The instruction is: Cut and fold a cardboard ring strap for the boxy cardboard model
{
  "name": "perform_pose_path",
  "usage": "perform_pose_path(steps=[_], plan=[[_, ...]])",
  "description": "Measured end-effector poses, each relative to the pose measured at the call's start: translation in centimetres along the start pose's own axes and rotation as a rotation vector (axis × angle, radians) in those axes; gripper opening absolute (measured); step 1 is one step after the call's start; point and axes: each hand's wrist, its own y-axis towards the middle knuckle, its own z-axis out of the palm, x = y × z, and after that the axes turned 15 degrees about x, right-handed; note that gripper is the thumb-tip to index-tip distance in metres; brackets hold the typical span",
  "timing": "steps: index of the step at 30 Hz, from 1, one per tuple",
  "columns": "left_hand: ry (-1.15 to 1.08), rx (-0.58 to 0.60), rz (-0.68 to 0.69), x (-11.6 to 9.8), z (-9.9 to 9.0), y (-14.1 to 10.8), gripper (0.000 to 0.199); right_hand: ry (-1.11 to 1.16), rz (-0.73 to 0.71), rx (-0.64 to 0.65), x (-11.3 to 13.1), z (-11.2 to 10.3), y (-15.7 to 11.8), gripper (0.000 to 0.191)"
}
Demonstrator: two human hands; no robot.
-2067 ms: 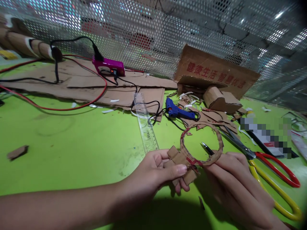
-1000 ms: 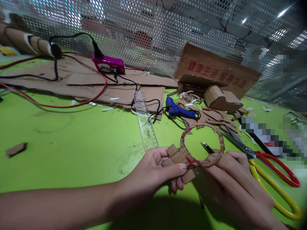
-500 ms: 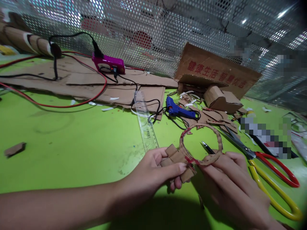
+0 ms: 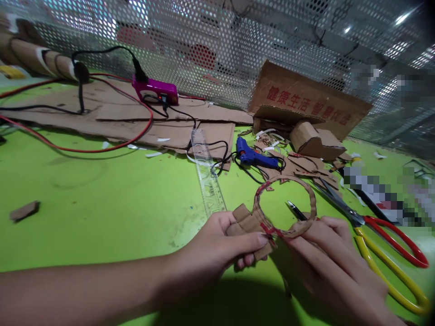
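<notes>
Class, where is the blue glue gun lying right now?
The blue glue gun lies mid-table in the head view, between the clear ruler and the cardboard scraps.

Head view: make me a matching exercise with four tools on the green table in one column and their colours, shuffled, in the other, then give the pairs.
Things:
1. glue gun
2. scissors
3. ruler
4. cardboard ring held by the left hand and the right hand

Colours:
A. clear
B. brown with red marks
C. blue
D. red and yellow handles

Pairs: 1-C, 2-D, 3-A, 4-B
</notes>
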Motion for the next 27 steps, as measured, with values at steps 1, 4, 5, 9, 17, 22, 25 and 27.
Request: perform_pose_path(steps=[1, 4, 5, 9, 17, 22, 25, 27], plan=[[0.003, 0.011, -0.001, 0.0, 0.0, 0.0, 0.021, 0.005, 0.005, -0.005, 0.1, 0.0, 0.1, 0.028], [-0.006, 0.013, -0.016, 0.1, -0.1, 0.0, 0.016, 0.03, 0.011, -0.04, 0.5, 0.0, 0.7, 0.023], [-0.008, 0.01, -0.025, 0.1, -0.1, 0.0, 0.016, 0.027, 0.019, -0.049, 0.7, 0.0, 0.8, 0.02], [-0.008, 0.013, -0.037, 0.1, -0.2, 0.0, 0.014, -0.025, 0.035, -0.046, 0.8, -0.1, 0.6, 0.016], [-0.053, 0.032, -0.024, 0.4, -0.4, -0.1, 0.013, -0.185, -0.081, 0.183, -1.3, -0.1, -2.1, 0.03], [-0.048, 0.036, -0.034, 0.2, -0.4, -0.4, 0.014, -0.177, -0.075, 0.15, -1.2, -0.7, -2.1, 0.03], [-0.07, 0.043, -0.037, 0.1, -0.3, -0.3, 0.014, -0.214, -0.09, 0.196, -1.3, -1.0, -2.1, 0.034], [-0.108, 0.056, -0.021, 0.1, -0.2, -0.2, 0.013, -0.239, -0.099, 0.208, -1.5, -1.0, -2.3, 0.037]])
